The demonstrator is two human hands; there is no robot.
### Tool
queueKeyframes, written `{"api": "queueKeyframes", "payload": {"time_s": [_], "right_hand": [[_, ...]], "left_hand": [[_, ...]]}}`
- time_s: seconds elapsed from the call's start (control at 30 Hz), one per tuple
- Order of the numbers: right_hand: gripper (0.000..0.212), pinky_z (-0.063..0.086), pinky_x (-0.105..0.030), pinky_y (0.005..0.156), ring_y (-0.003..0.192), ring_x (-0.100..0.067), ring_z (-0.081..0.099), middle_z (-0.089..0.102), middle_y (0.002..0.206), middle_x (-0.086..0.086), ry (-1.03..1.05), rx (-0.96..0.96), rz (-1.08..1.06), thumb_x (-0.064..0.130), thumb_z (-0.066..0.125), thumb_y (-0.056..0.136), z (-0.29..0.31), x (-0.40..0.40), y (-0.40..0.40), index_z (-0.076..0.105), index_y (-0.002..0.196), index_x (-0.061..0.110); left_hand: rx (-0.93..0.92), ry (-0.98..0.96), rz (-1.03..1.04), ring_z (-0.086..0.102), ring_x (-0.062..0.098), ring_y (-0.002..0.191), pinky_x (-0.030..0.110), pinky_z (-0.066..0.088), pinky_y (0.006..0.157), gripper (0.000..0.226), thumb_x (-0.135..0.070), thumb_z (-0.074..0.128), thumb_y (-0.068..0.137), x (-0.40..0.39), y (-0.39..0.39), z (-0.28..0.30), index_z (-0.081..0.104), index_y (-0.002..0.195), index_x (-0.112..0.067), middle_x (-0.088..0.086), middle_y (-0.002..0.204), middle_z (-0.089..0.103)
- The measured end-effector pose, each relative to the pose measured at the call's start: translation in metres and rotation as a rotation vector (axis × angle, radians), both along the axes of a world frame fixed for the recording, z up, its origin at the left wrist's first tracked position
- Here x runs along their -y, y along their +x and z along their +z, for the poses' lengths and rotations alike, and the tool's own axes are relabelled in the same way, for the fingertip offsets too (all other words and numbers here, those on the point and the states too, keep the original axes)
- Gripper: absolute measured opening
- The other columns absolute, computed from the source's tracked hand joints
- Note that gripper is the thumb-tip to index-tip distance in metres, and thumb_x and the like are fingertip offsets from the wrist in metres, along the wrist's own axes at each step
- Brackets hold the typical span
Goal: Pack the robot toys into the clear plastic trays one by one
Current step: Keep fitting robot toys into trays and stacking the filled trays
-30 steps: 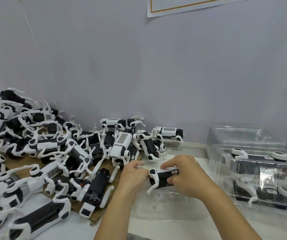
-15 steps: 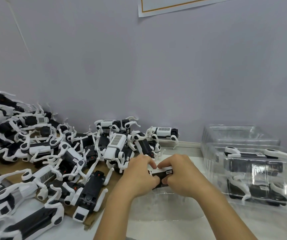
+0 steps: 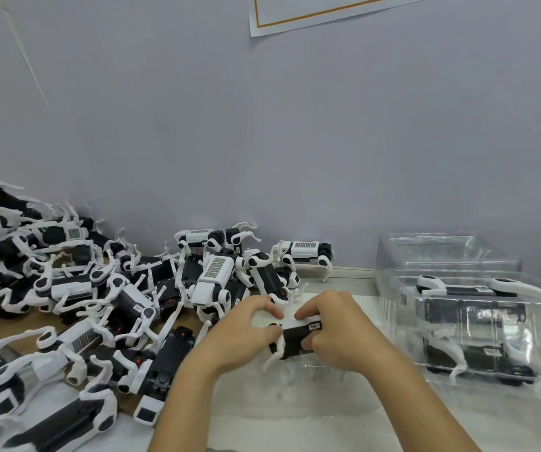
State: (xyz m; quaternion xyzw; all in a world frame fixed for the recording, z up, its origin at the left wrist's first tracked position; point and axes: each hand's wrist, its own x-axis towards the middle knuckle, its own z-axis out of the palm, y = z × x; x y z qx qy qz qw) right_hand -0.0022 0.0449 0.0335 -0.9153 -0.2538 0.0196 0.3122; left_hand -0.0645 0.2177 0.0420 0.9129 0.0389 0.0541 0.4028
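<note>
A black-and-white robot dog toy (image 3: 296, 338) is held between both hands just above a clear plastic tray (image 3: 298, 396) lying on the table in front of me. My left hand (image 3: 242, 331) grips its left end, fingers curled over the top. My right hand (image 3: 334, 327) grips its right end, thumb on the near side, a barcode label showing beside the fingers. One white leg hangs down at the toy's left. The toy's far side is hidden by my fingers.
A big heap of loose robot toys (image 3: 106, 301) covers the left of the table on brown cardboard (image 3: 24, 324). At the right stand stacked clear trays (image 3: 478, 321) holding packed toys, with empty clear trays (image 3: 442, 249) behind. A grey wall runs close behind everything.
The hands came together on the toy and shifted slightly right and down toward the tray. The left hand, earlier at one leg, now grips the toy's left end.
</note>
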Motion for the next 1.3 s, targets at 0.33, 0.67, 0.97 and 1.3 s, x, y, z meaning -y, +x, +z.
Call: {"api": "queueKeyframes", "payload": {"time_s": [0.33,0.67,0.97,1.3], "right_hand": [[0.045,0.044,-0.022,0.076,0.109,-0.017,0.056,0.053,0.127,0.001,-0.02,0.002,-0.002,0.011,0.07,0.081,-0.001,0.0,-0.001,0.067,0.122,0.028],[0.043,0.048,-0.023,0.076,0.107,-0.017,0.059,0.057,0.125,0.001,-0.019,-0.001,0.0,0.011,0.072,0.08,0.001,0.0,-0.002,0.069,0.12,0.027],[0.045,0.055,-0.03,0.082,0.109,-0.02,0.061,0.062,0.126,-0.001,-0.017,0.013,0.01,0.008,0.069,0.079,0.004,-0.001,-0.005,0.07,0.122,0.024],[0.04,0.056,-0.034,0.084,0.103,-0.02,0.062,0.065,0.116,0.0,-0.025,0.006,0.04,0.008,0.069,0.078,0.008,0.001,-0.005,0.072,0.115,0.026]], "left_hand": [[-0.141,0.067,0.01,0.046,0.007,0.117,0.015,0.034,0.076,0.031,-0.026,0.079,0.082,-0.003,-0.007,0.002,0.056,0.099,-0.038,-0.02,0.132,0.043],[-0.141,0.001,0.015,0.045,0.002,0.113,0.018,0.035,0.079,0.019,-0.042,0.071,0.087,-0.001,-0.005,0.001,0.058,0.097,-0.033,-0.022,0.125,0.043],[0.059,0.204,0.029,0.038,0.008,0.13,0.037,0.033,0.11,0.026,-0.027,0.072,0.082,0.025,0.006,0.0,0.059,0.102,-0.035,-0.018,0.13,0.046],[0.023,0.257,0.047,0.034,0.006,0.121,0.033,0.04,0.098,0.033,-0.037,0.076,0.08,0.027,0.007,-0.007,0.059,0.108,-0.032,-0.015,0.121,0.049]]}}
